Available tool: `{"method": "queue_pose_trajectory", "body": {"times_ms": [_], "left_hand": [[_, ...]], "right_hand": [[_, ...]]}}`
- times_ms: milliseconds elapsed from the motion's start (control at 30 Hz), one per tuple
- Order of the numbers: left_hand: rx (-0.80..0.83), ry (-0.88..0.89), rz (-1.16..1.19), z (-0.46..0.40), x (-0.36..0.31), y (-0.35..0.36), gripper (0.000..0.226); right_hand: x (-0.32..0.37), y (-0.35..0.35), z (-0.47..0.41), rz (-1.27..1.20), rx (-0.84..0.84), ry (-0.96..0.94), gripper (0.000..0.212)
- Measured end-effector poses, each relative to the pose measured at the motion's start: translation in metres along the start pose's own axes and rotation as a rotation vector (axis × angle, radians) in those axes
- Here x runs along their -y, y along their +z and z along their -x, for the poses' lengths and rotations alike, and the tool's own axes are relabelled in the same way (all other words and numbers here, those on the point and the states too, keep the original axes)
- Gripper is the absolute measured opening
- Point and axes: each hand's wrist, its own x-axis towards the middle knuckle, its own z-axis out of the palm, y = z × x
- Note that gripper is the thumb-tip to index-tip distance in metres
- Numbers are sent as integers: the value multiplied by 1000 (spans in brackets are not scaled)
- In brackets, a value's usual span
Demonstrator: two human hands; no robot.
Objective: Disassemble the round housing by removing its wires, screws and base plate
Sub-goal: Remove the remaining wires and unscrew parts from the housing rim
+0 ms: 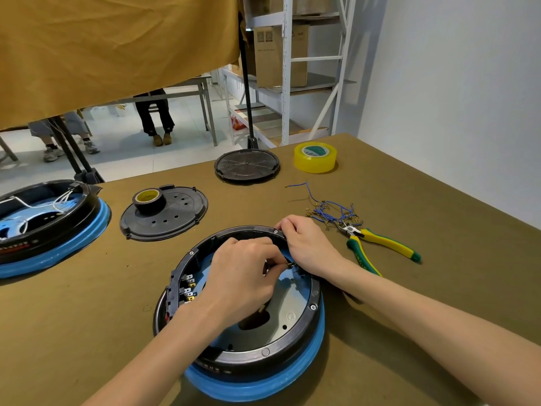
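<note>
The round black housing with a blue ring (251, 356) sits low in the middle on the brown bench (409, 332). Inside it, the left hand (243, 276) pinches a small brass part, while the right hand (307, 244) curls on the rim. Next, I think, pull that part free gently. Loose blue wires (330, 208) lie at right.

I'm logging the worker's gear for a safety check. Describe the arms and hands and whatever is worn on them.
Both arms come into the picture bare up to the frame's lower edge: no sleeves show. The left hand and the right hand wear no gloves. No rings, watch, wristband or bracelet can be seen on either wrist or on the visible fingers. The fingernails that show look short and unpainted.
</note>
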Motion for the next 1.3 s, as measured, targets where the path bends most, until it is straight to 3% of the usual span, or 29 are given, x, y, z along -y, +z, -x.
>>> {"method": "queue_pose_trajectory", "body": {"times_ms": [333, 633, 1300], "left_hand": [[-14, 31, -78, -1, 1, 1, 7], [45, -6, -21, 0, 1, -2, 7], [14, -1, -9, 2, 2, -4, 8]], "right_hand": [[0, 0, 1, -9, 0, -1, 35], [-1, 1, 0, -7, 1, 0, 35], [-2, 1, 2, -6, -20, -8, 34]]}}
